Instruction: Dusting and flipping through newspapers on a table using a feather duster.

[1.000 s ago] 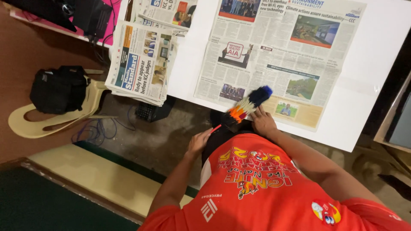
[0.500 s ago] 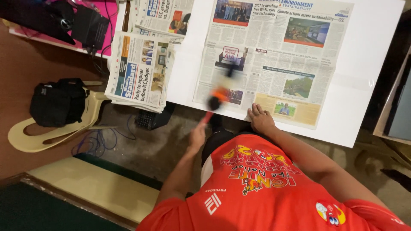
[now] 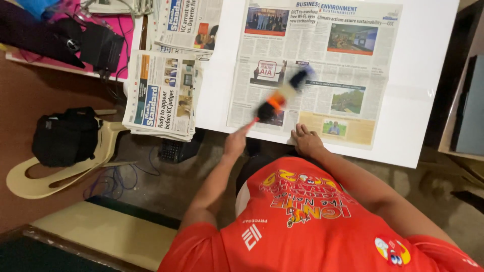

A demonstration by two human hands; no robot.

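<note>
A blurred brush [image 3: 280, 95] with an orange middle and dark bristled tip is hanging over the open newspaper [image 3: 312, 65], its thin handle end sitting in the left hand [image 3: 236, 142], which is closing around it at the near edge of the white worktop [image 3: 428, 95]. The right hand [image 3: 306, 141] is lying flat, fingers spread, pressing on the paper's near edge. To the left, a stack of folded newspapers [image 3: 161, 95] is overhanging the worktop's corner. Farther left, a black bag [image 3: 64, 136] is sitting on a cream plastic chair [image 3: 75, 171], with cables on the floor beneath.
</note>
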